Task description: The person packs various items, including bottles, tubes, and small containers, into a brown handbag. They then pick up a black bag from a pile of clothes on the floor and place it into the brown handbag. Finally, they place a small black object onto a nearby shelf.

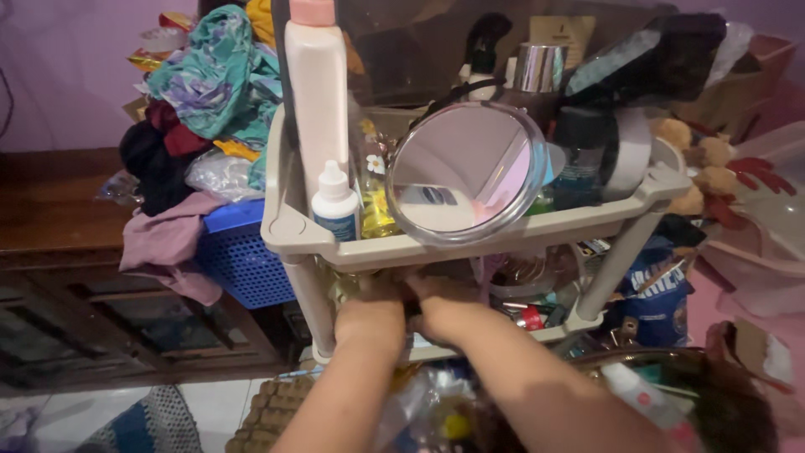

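Pink walls are closing in a cluttered corner around a beige plastic rack [295, 228]; nearest, both forearms are reaching up toward twelve o'clock into its middle shelf [553, 334]; the left hand [369, 317] and right hand [440, 309] are meeting knuckle to knuckle around something small and dark, though whether either is clenching it I cannot tell, the upper tray's rim hiding the fingers. Above, a round mirror [466, 172] is leaning on the front rail, propped by bottles behind; a small dropper bottle [335, 203] at ten o'clock is standing beside a tall white bottle [316, 92]; farther at nine o'clock, a blue basket [243, 262] is overflowing with clothes.
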